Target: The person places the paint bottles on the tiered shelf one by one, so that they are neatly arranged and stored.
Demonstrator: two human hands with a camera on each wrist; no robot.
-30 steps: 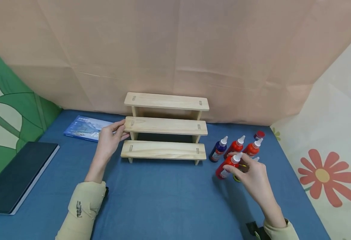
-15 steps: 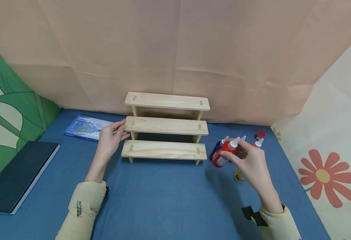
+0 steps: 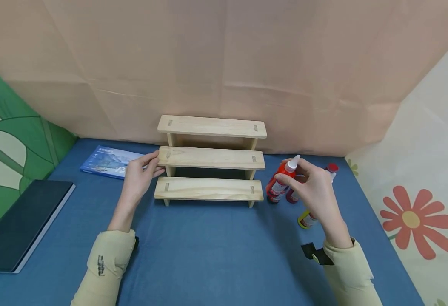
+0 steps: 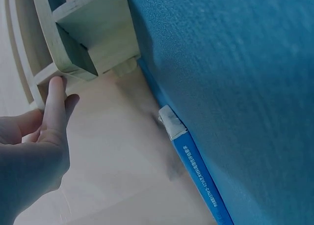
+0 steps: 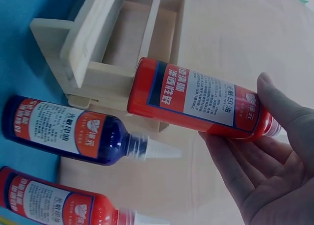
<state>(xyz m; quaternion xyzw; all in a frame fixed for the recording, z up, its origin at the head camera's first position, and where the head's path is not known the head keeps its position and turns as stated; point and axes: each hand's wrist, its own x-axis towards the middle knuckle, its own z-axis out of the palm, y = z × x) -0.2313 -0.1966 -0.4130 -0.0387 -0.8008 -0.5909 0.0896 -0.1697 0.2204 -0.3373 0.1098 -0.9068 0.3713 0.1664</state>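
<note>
A three-step wooden stand is at the back middle of the table. My left hand holds the left end of its middle step, fingertips at the board's edge. In my right hand, thumb and fingers grip a red ink bottle with a white nozzle, lifted and tilted beside the stand's right end. Below it, the right wrist view shows a blue ink bottle and another red ink bottle, both standing. A yellow-based bottle is partly covered by my right wrist.
To the left lie a blue picture-covered book and a large dark folder. At the back right, a red-capped container stands close behind my right hand. The blue cloth covers the table, with a beige sheet hanging behind.
My right hand has raised the red ink bottle and moved it left and back, closer to the stand. My left hand stays on the middle step.
</note>
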